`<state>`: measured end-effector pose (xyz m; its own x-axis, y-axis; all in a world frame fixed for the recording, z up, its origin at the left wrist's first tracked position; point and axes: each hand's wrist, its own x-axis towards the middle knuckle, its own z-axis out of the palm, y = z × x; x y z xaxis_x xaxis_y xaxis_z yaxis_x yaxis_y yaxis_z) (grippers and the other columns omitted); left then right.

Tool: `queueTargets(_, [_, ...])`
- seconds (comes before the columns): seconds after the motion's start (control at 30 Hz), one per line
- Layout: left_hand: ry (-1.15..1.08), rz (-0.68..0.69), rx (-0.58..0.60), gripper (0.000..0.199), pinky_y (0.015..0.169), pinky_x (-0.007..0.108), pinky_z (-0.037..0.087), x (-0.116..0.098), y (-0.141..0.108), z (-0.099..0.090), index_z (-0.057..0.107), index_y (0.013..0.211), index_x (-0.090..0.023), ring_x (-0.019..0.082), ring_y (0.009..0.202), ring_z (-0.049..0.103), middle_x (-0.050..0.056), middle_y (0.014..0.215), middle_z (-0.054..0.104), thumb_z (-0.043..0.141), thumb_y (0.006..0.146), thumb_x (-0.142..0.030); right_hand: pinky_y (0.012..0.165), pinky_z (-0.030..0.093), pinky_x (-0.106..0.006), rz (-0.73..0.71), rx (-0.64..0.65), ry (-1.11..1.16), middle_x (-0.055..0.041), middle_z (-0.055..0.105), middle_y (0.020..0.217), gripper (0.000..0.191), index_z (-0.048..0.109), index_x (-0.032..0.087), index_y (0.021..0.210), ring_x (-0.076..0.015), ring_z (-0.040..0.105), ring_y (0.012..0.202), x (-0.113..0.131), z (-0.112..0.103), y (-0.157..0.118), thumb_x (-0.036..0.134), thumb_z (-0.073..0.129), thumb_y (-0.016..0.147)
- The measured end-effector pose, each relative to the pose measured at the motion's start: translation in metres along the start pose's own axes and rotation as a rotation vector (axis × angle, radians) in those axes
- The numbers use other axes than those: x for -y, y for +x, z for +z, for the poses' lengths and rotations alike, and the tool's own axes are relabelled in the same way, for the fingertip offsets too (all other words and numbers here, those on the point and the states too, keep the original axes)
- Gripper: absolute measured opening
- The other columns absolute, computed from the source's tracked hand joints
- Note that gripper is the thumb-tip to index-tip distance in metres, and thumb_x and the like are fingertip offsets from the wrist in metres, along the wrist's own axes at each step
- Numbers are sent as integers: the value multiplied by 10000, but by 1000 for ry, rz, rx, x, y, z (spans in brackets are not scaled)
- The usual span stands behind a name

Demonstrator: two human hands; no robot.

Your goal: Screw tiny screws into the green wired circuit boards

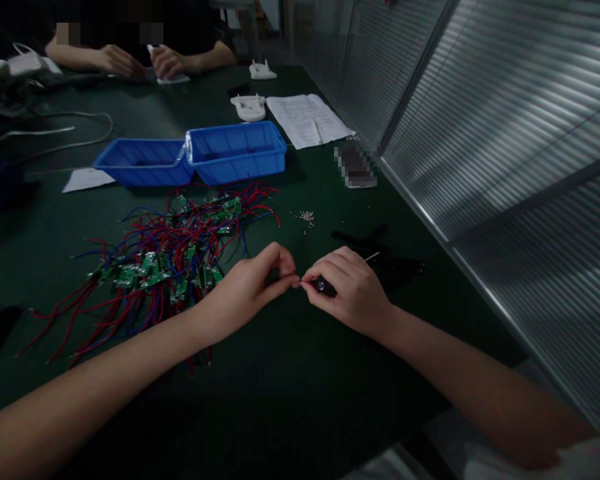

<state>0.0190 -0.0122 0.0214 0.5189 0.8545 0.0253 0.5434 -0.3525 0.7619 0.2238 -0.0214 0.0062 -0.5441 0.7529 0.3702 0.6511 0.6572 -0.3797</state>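
Over the dark green table [280,400], the fingertips of my two hands come together. My left hand [247,287] is closed in a pinch; a small dark thing shows between its fingers, too hidden to name. My right hand [355,290] is wrapped round a screwdriver [325,286], its black handle end toward my left hand and its thin metal shaft sticking out on the far side. The right thumb and forefinger pinch together near the left fingertips. Just beyond my hands lies a small pile of tiny screws [307,217]. To the left spreads a heap of green circuit boards [150,267] with red and blue wires.
Two blue bins [237,157] stand behind the boards. Printed sheets [307,119], a phone-like slab [356,165] and white plastic parts [250,107] lie farther back. Black parts [400,263] rest right of my hand. Another person's hands [165,63] work across the table. A blind-covered partition [505,133] borders the right.
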Motion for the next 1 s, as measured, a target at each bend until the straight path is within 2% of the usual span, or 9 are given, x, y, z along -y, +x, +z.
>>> queueTargets(0.1, [24,5,-16,179,621,223,423,-1,0,1,469,957,-194,113,741,563,-5,860,582,518,878,-346,820,370,-344,-6,9,1,-41,630,902,160,592,179,896,-185,501,910,0,0,-1,287,476,882])
queueTargets(0.27, [21,17,-9,155,669,233,444,1,0,3,461,955,-198,119,799,581,-6,883,591,521,883,-322,807,368,-331,10,59,5,-25,632,880,166,600,184,893,-178,501,893,-1,0,-1,309,493,878])
queueTargets(0.5, [-14,9,30,125,718,240,463,0,-1,4,447,982,-208,121,861,592,-9,916,608,483,905,-300,771,369,-312,-45,92,-35,-35,621,857,135,596,180,886,-163,503,846,-1,-1,-1,229,470,885])
queueTargets(0.6, [97,35,22,141,741,271,466,-1,-1,2,469,998,-205,147,876,574,15,944,594,462,905,-311,767,374,-313,-31,84,-52,-39,609,857,115,578,175,877,-166,498,842,-1,-2,-1,225,474,874])
queueTargets(0.67, [245,76,6,195,815,332,456,0,-1,2,488,1043,-203,189,947,543,43,1014,575,494,877,-305,776,376,-316,-3,81,-60,-42,607,882,98,569,175,888,-169,498,859,-1,-2,-1,208,479,865])
queueTargets(0.77, [418,120,41,265,874,394,431,5,-1,2,514,1098,-201,231,997,501,71,1077,544,516,849,-293,794,378,-322,42,83,-66,-42,605,905,90,560,176,894,-174,498,878,-3,-4,-1,190,477,861])
queueTargets(1.0, [496,143,88,199,788,328,438,6,-1,3,559,1052,-208,199,908,511,55,965,563,462,890,-271,789,382,-320,76,92,-55,-36,597,912,91,548,178,903,-167,495,869,-4,-7,-2,204,467,872])
